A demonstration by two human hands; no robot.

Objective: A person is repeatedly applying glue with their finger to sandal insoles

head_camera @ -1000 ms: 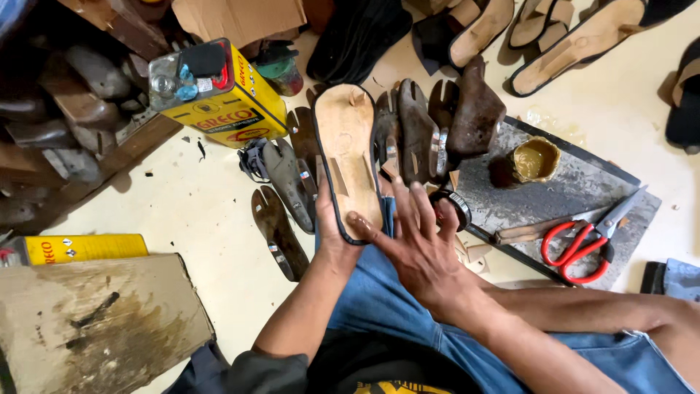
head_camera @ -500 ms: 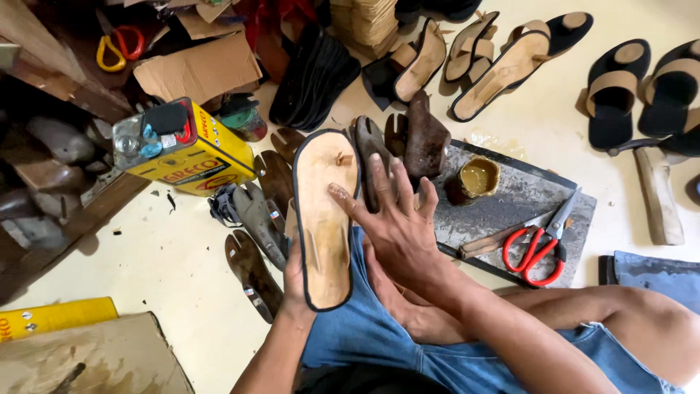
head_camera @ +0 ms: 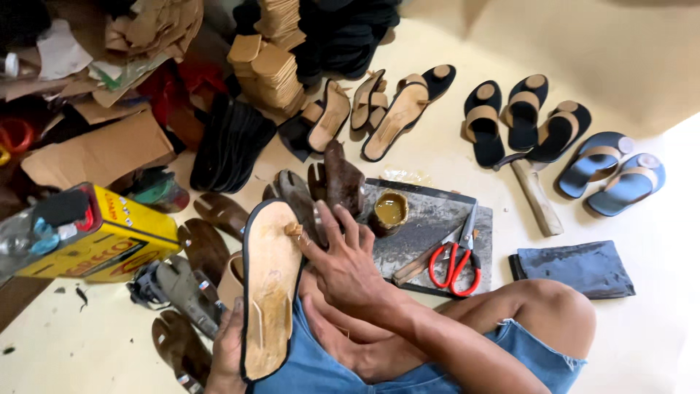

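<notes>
Over my lap, my left hand (head_camera: 227, 349) grips the sandal sole (head_camera: 268, 292) by its heel end, long axis running away from me. My right hand (head_camera: 343, 266), open, fingers spread, touches the toe end, nearer than a moment ago. Beyond lie the glue pot (head_camera: 390, 210) and red scissors (head_camera: 453, 264); farther, finished sandals (head_camera: 510, 120) now show fully.

Blue denim shorts (head_camera: 467, 365), frayed hem at knee; arms, hands, legs bare; no sleeves visible.
</notes>
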